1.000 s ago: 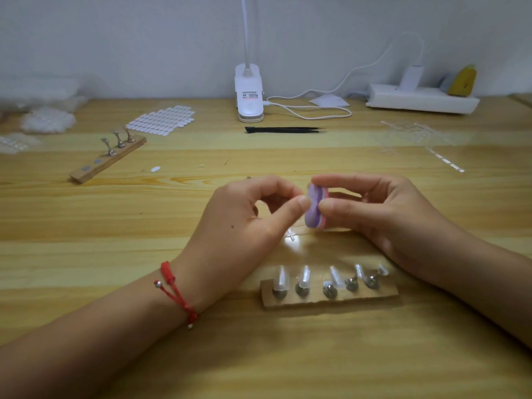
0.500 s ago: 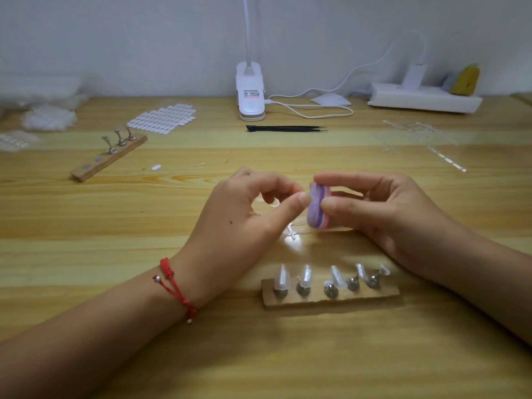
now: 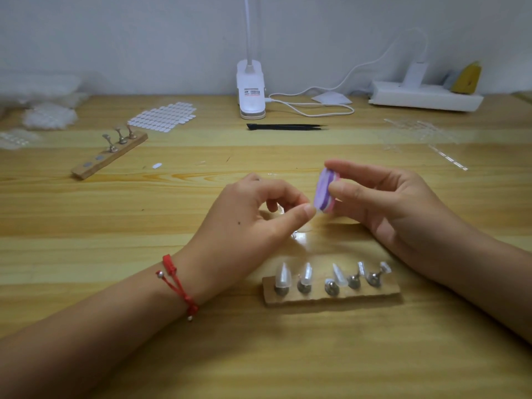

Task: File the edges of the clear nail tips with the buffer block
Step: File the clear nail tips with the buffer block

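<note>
My right hand (image 3: 385,203) pinches a small purple and pink buffer block (image 3: 324,194) between thumb and fingers, held on edge above the table. My left hand (image 3: 259,217) has thumb and forefinger pinched together right against the block's lower left face. A clear nail tip between them barely shows. In front of my hands lies a wooden holder (image 3: 331,296) carrying several clear nail tips (image 3: 283,276) on small metal stands.
A second wooden holder (image 3: 109,155) with three bare metal stands lies at the back left, near a sheet of white stickers (image 3: 162,118). Black tweezers (image 3: 285,127), a white lamp base (image 3: 250,90), a power strip (image 3: 426,99) and clear plastic strips (image 3: 417,131) line the back.
My right hand has lifted the buffer block slightly up and to the right. My left thumb now sits lower against the block's face.
</note>
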Motion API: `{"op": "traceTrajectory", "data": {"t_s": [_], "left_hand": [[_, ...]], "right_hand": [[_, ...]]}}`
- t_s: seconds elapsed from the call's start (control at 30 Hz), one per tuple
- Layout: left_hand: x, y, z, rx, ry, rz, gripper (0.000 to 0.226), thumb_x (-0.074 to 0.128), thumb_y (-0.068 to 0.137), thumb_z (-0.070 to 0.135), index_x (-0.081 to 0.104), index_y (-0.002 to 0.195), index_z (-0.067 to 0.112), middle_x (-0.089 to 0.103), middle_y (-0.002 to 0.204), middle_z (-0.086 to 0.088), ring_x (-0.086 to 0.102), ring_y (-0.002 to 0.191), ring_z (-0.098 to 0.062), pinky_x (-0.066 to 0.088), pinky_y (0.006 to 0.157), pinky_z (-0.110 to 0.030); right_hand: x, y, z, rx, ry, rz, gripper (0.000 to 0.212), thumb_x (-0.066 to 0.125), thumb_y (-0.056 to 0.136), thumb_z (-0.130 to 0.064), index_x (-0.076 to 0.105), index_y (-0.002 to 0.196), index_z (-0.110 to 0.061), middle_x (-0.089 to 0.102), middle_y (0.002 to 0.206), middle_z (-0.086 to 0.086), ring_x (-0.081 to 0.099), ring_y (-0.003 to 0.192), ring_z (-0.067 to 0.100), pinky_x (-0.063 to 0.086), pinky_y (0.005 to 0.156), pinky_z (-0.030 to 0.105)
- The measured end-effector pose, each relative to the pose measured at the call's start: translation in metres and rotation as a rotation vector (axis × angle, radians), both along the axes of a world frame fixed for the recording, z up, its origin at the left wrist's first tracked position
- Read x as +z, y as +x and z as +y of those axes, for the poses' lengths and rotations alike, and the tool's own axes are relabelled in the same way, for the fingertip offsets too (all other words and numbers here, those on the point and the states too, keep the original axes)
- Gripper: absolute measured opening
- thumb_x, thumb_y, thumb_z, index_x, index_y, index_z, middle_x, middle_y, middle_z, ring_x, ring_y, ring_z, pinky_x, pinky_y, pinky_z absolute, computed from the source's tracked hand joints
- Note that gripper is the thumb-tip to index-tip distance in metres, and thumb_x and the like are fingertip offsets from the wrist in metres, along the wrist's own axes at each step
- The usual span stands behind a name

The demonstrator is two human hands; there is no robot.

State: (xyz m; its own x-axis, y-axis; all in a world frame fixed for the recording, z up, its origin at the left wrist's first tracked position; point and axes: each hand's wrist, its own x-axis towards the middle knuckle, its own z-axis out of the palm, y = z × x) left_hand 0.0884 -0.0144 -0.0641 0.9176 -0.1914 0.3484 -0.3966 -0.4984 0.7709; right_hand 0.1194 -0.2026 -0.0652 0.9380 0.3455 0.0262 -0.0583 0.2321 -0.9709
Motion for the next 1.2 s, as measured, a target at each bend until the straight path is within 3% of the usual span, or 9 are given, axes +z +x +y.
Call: {"op": "traceTrajectory", "data": {"t_s": [0.17, 0.27, 0.37, 0.5, 0.57, 0.63, 0.77, 0.97, 1.2], "left_hand": [[0.0003, 0.0025, 0.0017, 0.062, -0.061, -0.023, 0.007, 0.066, 0.078, 0.035, 0.066, 0.071, 0.034, 0.060, 0.066, 0.017, 0.049, 0.070, -0.001, 0.033, 0.067, -0.006], [-0.0005, 0.0015, 0.0006, -0.008, -0.053, 0.052, 0.012, 0.073, 0.082, 0.026, 0.069, 0.072, 0.029, 0.060, 0.067, 0.017, 0.051, 0.070, -0.002, 0.035, 0.063, -0.009], [0.0007, 0.0015, 0.0011, -0.026, -0.103, 0.058, 0.009, 0.071, 0.083, 0.020, 0.071, 0.074, 0.021, 0.056, 0.059, 0.023, 0.048, 0.056, 0.003, 0.034, 0.056, -0.006], [0.0014, 0.0043, 0.0026, -0.041, -0.191, 0.142, 0.009, 0.070, 0.083, 0.019, 0.073, 0.076, 0.015, 0.054, 0.056, 0.017, 0.043, 0.047, 0.003, 0.032, 0.051, -0.006], [-0.0001, 0.0040, 0.0024, -0.086, -0.176, 0.183, 0.008, 0.071, 0.082, 0.019, 0.074, 0.076, 0.014, 0.061, 0.060, 0.008, 0.050, 0.052, -0.001, 0.040, 0.055, -0.013], [0.0006, 0.0018, 0.0010, -0.127, -0.168, 0.200, 0.008, 0.073, 0.081, 0.021, 0.075, 0.076, 0.015, 0.067, 0.066, 0.003, 0.059, 0.059, -0.016, 0.048, 0.060, -0.024], [0.0045, 0.0033, 0.0031, 0.009, -0.284, 0.127, 0.006, 0.073, 0.078, 0.023, 0.074, 0.073, 0.020, 0.059, 0.057, 0.017, 0.042, 0.047, 0.002, 0.032, 0.051, -0.007], [0.0063, 0.0041, 0.0029, 0.085, -0.288, 0.092, 0.008, 0.072, 0.080, 0.023, 0.075, 0.078, 0.016, 0.059, 0.056, 0.018, 0.040, 0.045, 0.001, 0.030, 0.049, -0.007], [0.0058, 0.0034, 0.0027, 0.099, -0.191, 0.055, 0.008, 0.073, 0.080, 0.020, 0.073, 0.072, 0.018, 0.053, 0.051, 0.021, 0.044, 0.052, 0.002, 0.032, 0.055, -0.006]], "right_hand": [[0.0011, -0.0048, 0.0008, 0.095, -0.126, -0.063, 0.040, 0.080, 0.056, -0.024, 0.079, 0.096, -0.023, 0.076, 0.084, 0.010, 0.071, 0.075, 0.019, 0.059, 0.080, 0.033], [-0.0007, 0.0000, 0.0000, -0.004, -0.008, -0.019, 0.036, 0.078, 0.057, -0.018, 0.079, 0.093, -0.018, 0.074, 0.081, 0.007, 0.069, 0.070, 0.017, 0.058, 0.074, 0.027], [-0.0008, 0.0005, -0.0007, 0.006, 0.005, -0.013, 0.035, 0.077, 0.058, -0.017, 0.079, 0.094, -0.017, 0.074, 0.079, 0.008, 0.069, 0.069, 0.018, 0.058, 0.073, 0.027], [-0.0005, -0.0037, 0.0006, 0.062, -0.076, -0.046, 0.038, 0.079, 0.056, -0.019, 0.079, 0.095, -0.019, 0.075, 0.081, 0.011, 0.071, 0.074, 0.021, 0.060, 0.078, 0.034], [-0.0008, -0.0004, 0.0005, -0.016, -0.003, -0.025, 0.035, 0.077, 0.058, -0.013, 0.079, 0.093, -0.014, 0.074, 0.084, 0.007, 0.070, 0.074, 0.018, 0.060, 0.073, 0.033], [0.0000, 0.0032, -0.0017, -0.074, 0.105, 0.020, 0.035, 0.072, 0.063, -0.006, 0.077, 0.097, -0.013, 0.071, 0.091, 0.006, 0.071, 0.081, 0.019, 0.060, 0.068, 0.033], [0.0027, 0.0030, -0.0026, -0.033, 0.141, 0.044, 0.039, 0.069, 0.066, -0.001, 0.074, 0.102, -0.015, 0.071, 0.097, 0.003, 0.072, 0.093, 0.024, 0.059, 0.068, 0.034], [0.0024, -0.0023, 0.0002, 0.094, 0.091, 0.045, 0.029, 0.066, 0.070, -0.003, 0.077, 0.097, -0.009, 0.074, 0.100, 0.006, 0.072, 0.085, 0.019, 0.059, 0.071, 0.031], [0.0019, -0.0034, 0.0023, 0.083, 0.084, 0.041, 0.029, 0.065, 0.069, 0.001, 0.078, 0.094, -0.008, 0.074, 0.098, 0.009, 0.073, 0.083, 0.022, 0.059, 0.069, 0.032]]}}
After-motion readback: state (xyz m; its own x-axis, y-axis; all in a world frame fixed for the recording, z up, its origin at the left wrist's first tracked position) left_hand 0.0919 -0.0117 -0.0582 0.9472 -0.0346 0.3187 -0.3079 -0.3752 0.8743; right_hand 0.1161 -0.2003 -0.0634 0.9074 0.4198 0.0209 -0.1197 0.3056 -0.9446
